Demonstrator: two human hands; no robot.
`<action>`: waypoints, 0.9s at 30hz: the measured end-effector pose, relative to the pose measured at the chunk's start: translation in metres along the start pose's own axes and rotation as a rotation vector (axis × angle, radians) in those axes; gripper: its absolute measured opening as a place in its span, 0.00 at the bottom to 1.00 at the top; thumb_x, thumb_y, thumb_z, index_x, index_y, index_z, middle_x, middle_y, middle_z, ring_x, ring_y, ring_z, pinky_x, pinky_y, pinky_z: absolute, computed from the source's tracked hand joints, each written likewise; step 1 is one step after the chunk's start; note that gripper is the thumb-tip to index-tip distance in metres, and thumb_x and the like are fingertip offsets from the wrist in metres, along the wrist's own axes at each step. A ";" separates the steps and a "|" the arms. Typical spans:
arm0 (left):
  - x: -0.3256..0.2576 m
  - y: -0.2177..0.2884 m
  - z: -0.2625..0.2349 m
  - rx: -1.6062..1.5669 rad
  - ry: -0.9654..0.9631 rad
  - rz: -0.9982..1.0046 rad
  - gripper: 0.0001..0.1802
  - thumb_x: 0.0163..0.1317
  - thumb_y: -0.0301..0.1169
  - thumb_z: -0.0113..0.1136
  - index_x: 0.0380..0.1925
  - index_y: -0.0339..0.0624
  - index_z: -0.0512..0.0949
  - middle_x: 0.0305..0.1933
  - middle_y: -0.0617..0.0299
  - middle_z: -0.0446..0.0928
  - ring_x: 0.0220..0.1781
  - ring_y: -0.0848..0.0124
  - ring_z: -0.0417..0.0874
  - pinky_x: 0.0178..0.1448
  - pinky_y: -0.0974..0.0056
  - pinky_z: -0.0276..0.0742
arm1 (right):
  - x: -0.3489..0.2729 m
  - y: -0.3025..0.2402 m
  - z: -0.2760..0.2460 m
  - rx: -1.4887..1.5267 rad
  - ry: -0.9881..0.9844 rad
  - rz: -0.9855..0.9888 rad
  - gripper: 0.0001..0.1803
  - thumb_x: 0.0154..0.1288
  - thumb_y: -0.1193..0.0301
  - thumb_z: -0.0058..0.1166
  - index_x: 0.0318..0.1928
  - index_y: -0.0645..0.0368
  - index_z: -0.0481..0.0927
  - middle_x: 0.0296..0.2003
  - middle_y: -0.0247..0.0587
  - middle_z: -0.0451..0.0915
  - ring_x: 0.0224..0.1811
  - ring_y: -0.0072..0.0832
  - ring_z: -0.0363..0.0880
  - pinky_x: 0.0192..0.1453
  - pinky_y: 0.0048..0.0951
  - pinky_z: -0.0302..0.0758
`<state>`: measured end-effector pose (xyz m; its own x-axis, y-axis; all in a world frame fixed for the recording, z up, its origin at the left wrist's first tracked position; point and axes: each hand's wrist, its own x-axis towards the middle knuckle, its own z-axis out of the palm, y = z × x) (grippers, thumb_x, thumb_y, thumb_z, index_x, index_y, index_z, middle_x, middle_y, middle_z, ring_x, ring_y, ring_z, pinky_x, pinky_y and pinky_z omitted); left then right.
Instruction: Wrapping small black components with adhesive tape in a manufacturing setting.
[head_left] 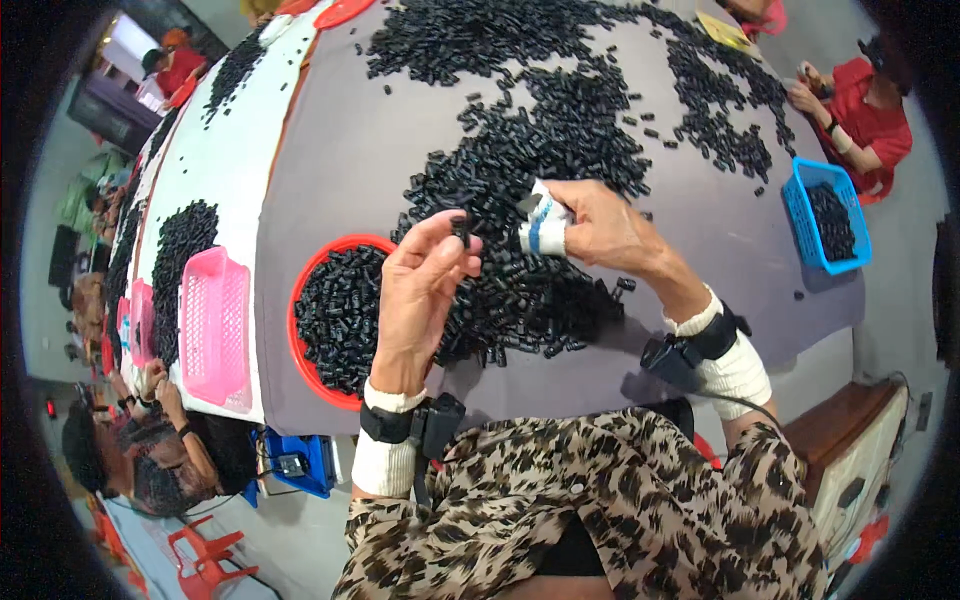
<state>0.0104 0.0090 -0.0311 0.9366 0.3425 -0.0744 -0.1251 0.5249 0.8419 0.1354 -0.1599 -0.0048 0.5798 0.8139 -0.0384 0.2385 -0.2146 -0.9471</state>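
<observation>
My left hand (pixel 420 290) is closed, pinching a small black ribbed cylinder (pixel 460 230) upright between thumb and fingers. Beside it, my right hand (pixel 610 228) grips a white wrapped piece with a blue stripe (pixel 546 228); a small dark tip (pixel 529 203) shows at its upper end, and its kind I cannot make out. The two hands are apart, over a large heap of black cylinders (pixel 540 130) on the grey-covered table (pixel 330 190). Just left of my left hand stands a round red basin (pixel 298 330) full of similar black cylinders, partly hidden by my wrist.
A blue basket (pixel 812 255) with black pieces stands at the table's right edge, near a person in red (pixel 870 120). On the white-covered table (pixel 265 130) to the left lies a pink basket (pixel 215 330). Another person (pixel 170 440) works at lower left.
</observation>
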 end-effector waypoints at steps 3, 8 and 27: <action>-0.005 0.020 0.002 -0.297 -0.068 0.008 0.12 0.59 0.24 0.53 0.44 0.35 0.73 0.36 0.55 0.77 0.34 0.71 0.78 0.41 0.68 0.75 | 0.010 -0.020 0.016 0.056 -0.022 -0.116 0.12 0.52 0.66 0.60 0.31 0.62 0.75 0.19 0.27 0.70 0.23 0.14 0.64 0.28 0.21 0.65; -0.013 0.033 0.006 -0.501 -0.045 0.019 0.11 0.60 0.26 0.53 0.43 0.36 0.73 0.40 0.57 0.76 0.39 0.70 0.77 0.47 0.64 0.74 | 0.018 -0.052 0.031 0.085 0.052 -0.258 0.19 0.46 0.70 0.66 0.38 0.57 0.73 0.27 0.22 0.69 0.28 0.11 0.63 0.31 0.17 0.64; -0.018 0.042 0.009 -0.789 -0.263 -0.017 0.14 0.63 0.26 0.47 0.48 0.35 0.68 0.37 0.55 0.73 0.37 0.69 0.76 0.41 0.66 0.78 | 0.022 -0.077 0.043 0.013 -0.050 -0.233 0.20 0.44 0.64 0.69 0.31 0.59 0.71 0.23 0.24 0.66 0.26 0.13 0.63 0.28 0.18 0.64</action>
<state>-0.0089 0.0173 0.0103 0.9741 0.1878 0.1257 -0.2113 0.9541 0.2124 0.0962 -0.1028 0.0533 0.4709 0.8663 0.1667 0.3510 -0.0106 -0.9363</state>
